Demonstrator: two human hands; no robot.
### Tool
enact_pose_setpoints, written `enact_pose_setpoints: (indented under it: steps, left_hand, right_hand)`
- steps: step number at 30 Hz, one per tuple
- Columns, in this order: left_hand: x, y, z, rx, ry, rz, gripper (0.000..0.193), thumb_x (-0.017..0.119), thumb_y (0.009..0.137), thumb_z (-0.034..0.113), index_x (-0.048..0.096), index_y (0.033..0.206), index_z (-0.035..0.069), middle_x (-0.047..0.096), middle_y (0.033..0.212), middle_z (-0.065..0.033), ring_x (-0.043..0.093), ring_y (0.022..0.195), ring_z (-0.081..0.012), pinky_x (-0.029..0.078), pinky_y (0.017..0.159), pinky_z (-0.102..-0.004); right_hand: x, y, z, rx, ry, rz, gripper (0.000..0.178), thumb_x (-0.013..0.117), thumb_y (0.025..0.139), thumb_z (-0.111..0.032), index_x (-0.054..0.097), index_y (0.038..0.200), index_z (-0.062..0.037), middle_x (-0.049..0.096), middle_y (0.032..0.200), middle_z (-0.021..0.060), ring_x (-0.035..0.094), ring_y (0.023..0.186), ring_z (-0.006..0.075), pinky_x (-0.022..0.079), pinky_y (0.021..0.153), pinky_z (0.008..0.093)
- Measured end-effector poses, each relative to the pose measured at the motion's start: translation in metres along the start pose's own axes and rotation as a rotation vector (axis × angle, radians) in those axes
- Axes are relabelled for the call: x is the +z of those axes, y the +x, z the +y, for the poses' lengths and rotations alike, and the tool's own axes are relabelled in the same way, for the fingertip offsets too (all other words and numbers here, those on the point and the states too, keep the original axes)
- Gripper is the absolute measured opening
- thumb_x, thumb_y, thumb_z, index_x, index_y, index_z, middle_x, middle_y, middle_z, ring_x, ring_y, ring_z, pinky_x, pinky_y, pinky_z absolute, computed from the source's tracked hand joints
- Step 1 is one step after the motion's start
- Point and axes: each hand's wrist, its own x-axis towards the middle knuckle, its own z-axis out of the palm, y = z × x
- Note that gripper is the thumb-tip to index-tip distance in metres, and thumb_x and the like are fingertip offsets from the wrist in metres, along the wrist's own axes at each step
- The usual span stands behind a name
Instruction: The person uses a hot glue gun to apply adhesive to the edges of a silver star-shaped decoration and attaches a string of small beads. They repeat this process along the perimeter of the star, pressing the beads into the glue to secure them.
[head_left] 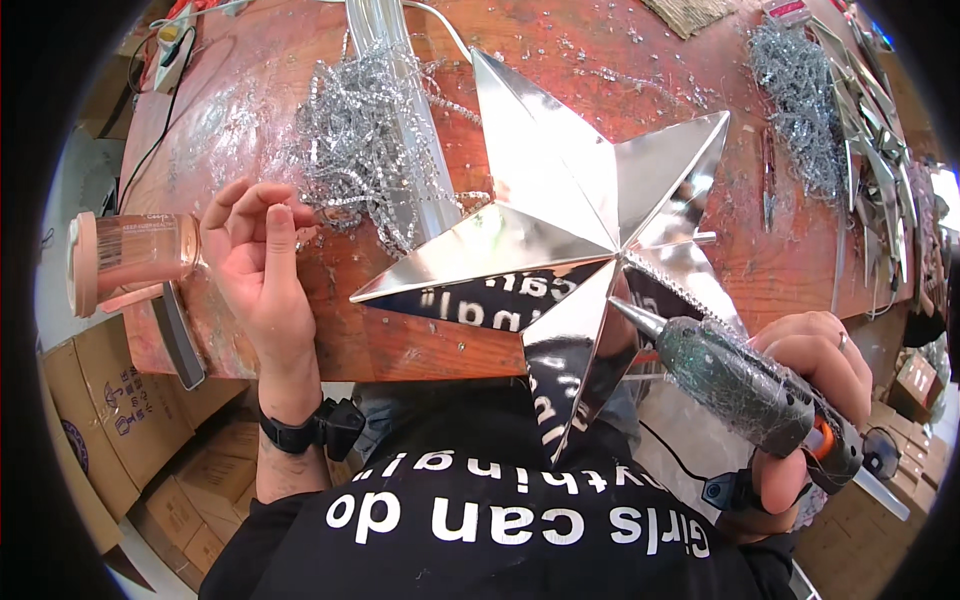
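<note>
A shiny silver five-pointed star (560, 150) with raised ridges lies over the front of the table, its lowest point reaching past the edge toward my shirt. My right hand (815, 365) is wrapped round a dark hot glue gun (735, 385) covered in fine glue strings. The gun's metal nozzle points at the star just below its centre; whether it touches cannot be made out. Along one lower-right ridge runs a thin silver bead trim (672, 283). My left hand (262, 265) is raised left of the star, fingers loosely bent and apart, holding nothing, beside a tangled heap of silver trim (365, 135).
Long clear rods (395, 60) lie behind the star. A pink-lidded bottle (145, 255) and a dark flat device (178, 335) are at the left edge. More silver trim (795, 105) and stacked silver pieces (880, 150) sit far right. Cardboard boxes (125, 405) stand below left.
</note>
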Motion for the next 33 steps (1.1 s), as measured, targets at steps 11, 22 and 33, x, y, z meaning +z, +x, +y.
enact_pose_setpoints:
  steps: [11,22,33]
  left_hand:
    - [-0.007,0.000,-0.001,-0.029,0.040,-0.036,0.030,0.048,0.101,0.009,0.042,0.128,-0.002,0.058,0.097,-0.0059,0.054,0.082,-0.0096,0.045,0.076,-0.0245]
    - [-0.011,0.000,-0.008,0.062,-0.145,-0.111,0.026,0.047,0.100,0.005,0.038,0.124,0.002,0.054,0.085,-0.0047,0.044,0.071,-0.0094,0.040,0.068,-0.0254]
    - [-0.005,0.003,-0.008,0.002,-0.016,-0.046,0.028,0.048,0.100,0.005,0.039,0.126,-0.001,0.056,0.096,-0.0062,0.049,0.081,-0.0104,0.044,0.077,-0.0251]
  right_hand:
    - [-0.001,-0.007,0.010,-0.284,-0.072,-0.057,0.092,0.051,0.059,-0.091,0.056,0.069,-0.0002,0.061,0.068,0.0096,0.065,0.073,0.0277,0.051,0.068,0.0363]
    - [-0.003,-0.011,0.009,-0.293,-0.073,-0.120,0.089,0.054,0.063,-0.089,0.055,0.068,0.0004,0.058,0.064,0.0090,0.061,0.066,0.0266,0.050,0.063,0.0348]
    - [-0.007,-0.018,0.009,-0.300,-0.019,-0.210,0.086,0.060,0.058,-0.086,0.054,0.066,-0.0008,0.053,0.061,0.0059,0.055,0.058,0.0227,0.042,0.055,0.0323]
